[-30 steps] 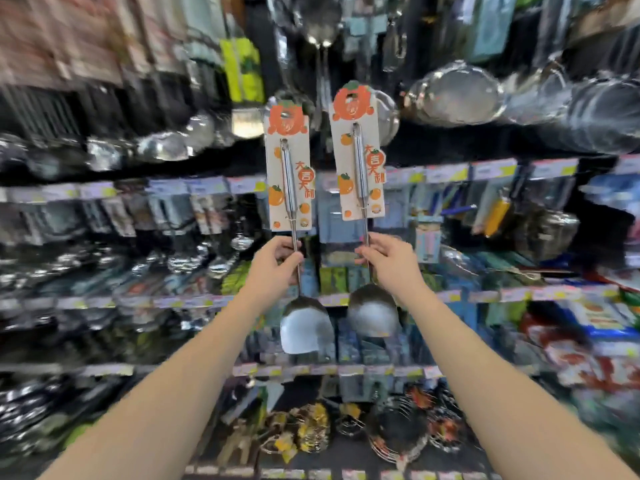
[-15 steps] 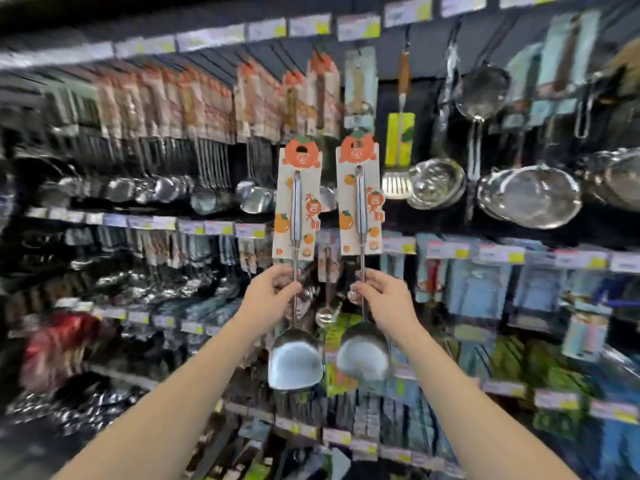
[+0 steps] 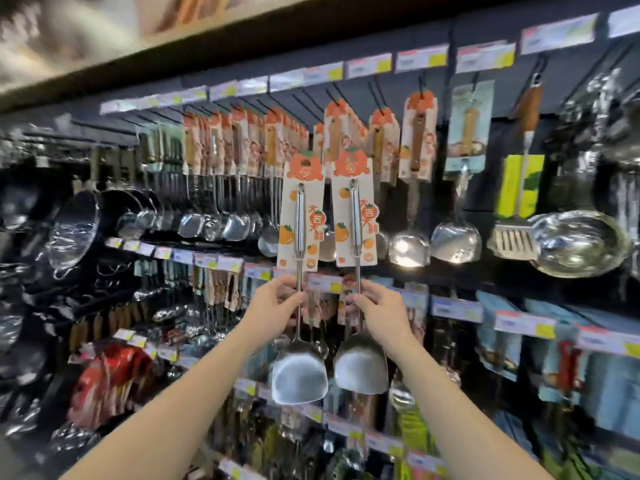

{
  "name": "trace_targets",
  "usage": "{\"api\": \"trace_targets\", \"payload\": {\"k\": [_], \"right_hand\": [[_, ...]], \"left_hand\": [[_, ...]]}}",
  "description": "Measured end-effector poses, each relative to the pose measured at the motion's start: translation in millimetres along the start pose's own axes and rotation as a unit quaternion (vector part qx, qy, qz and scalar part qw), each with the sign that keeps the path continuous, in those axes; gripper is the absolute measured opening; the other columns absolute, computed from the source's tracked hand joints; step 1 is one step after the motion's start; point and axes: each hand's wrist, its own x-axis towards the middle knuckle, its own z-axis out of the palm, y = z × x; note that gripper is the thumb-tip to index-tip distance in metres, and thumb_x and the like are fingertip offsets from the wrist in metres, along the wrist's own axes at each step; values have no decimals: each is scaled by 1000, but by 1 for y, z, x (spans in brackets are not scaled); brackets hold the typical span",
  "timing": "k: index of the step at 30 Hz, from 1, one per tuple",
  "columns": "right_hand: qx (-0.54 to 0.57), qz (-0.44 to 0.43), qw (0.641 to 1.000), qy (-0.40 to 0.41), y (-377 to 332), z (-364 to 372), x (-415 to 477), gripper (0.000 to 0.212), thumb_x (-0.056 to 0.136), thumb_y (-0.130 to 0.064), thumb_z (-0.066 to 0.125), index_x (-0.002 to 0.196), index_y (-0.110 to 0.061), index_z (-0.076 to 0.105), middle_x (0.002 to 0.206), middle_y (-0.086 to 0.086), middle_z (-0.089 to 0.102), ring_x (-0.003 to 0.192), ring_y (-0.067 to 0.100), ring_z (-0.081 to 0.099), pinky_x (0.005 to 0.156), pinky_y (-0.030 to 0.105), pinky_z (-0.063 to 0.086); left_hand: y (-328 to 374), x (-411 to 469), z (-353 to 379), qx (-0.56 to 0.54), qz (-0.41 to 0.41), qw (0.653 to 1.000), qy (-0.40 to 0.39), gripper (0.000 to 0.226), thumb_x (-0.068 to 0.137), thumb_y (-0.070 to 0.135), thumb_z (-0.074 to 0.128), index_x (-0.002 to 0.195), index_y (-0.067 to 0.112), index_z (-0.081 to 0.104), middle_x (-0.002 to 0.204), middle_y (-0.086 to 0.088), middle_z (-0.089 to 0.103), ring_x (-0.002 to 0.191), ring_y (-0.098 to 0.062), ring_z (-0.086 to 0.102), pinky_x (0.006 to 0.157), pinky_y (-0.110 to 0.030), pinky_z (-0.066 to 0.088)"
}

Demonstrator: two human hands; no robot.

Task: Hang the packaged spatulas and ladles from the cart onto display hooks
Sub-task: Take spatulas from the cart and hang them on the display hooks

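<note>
Since each packaged spatula is held low on its bare steel shaft, well below the hang hole, the card tops can wobble, so steadiness matters most in this step. The left spatula (image 3: 300, 216) and the right spatula (image 3: 355, 209) stand upright side by side in the air before the display, blades down and orange-topped cards up, just under the upper row of hooks. The left hand (image 3: 277, 303) pinches its shaft between thumb and curled fingers just below the card, and the right hand (image 3: 381, 308) does the same on its own shaft. As far as I can judge, neither card is on a hook yet.

It would be best to hang one at a time. Pick a display hook (image 3: 375, 95) already carrying orange-topped cards (image 3: 381, 140), bring the hang hole (image 3: 304, 163) level with the hook's tip, then slide the card straight back so it neither tears nor knocks its neighbours. Blur hides the hook tips, so I cannot tell which has room. Price tags (image 3: 367, 65) line the rail above. A hanging ladle (image 3: 455, 242) and a steel strainer (image 3: 578, 242) are to the right.
</note>
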Motion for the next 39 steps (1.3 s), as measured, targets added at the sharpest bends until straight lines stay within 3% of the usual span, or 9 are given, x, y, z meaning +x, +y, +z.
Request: {"api": "trace_targets", "payload": {"k": [7,11,14,17,22,24,27,30,39], "right_hand": [[-37,-26,999,8,3,61,63,22,97,-2,62,112,-17,71,93,-6,76,69,-5,71,70,15,56],[-38,-21,999,20,2,91,89,19,96,1,62,105,-13,70,90,2,76,64,-2,71,60,10,52],[-64,-31,997,38,6,116,111,17,94,-2,63,106,-8,74,85,4,79,74,9,75,71,20,60],[-76,-23,995,62,10,143,133,18,95,-4,63,108,-10,74,88,4,80,71,6,75,72,22,59],[-60,-24,992,110,4,189,162,22,96,1,61,115,-3,70,86,8,77,70,19,74,67,28,61],[-70,-26,989,126,-2,203,172,21,97,0,60,115,-4,70,86,7,77,67,13,73,60,26,59],[-68,-24,986,152,-10,219,187,23,98,-3,58,114,-10,72,90,8,79,74,17,75,71,36,62],[-94,-28,980,173,-17,228,203,21,97,-3,58,104,-14,75,86,4,79,73,16,76,71,29,56],[-116,-47,967,221,-42,230,247,30,94,-3,62,85,-31,71,77,3,79,76,23,74,86,48,61]], "left_hand": [[-30,60,-45,-1,17,1000,14,18,100,17,65,103,34,58,110,-4,68,101,-28,73,78,-41,66],[-50,94,-70,-7,23,1000,10,15,99,18,66,113,24,63,114,-7,69,102,-27,72,76,-39,66],[-66,123,-90,-13,22,1000,-9,26,99,22,67,124,18,62,114,-3,68,101,-22,71,74,-34,66],[-81,155,-111,-2,47,998,-29,22,99,22,67,121,20,63,108,-2,71,95,-20,72,76,-40,66],[-104,206,-146,-5,77,994,-77,18,98,25,68,116,24,65,108,-2,74,94,-19,73,79,-43,66],[-110,227,-159,0,88,992,-95,27,97,29,69,122,21,64,105,1,75,92,-22,75,82,-47,64],[-115,252,-175,6,116,986,-118,26,98,29,67,123,22,60,107,5,73,91,-17,73,77,-35,64],[-121,276,-184,-40,117,980,-156,27,98,28,66,124,22,61,104,1,75,96,-24,73,78,-42,65],[-97,318,-180,-115,135,969,-172,11,97,16,68,107,21,70,93,-13,76,86,-22,74,78,-49,65]]}}
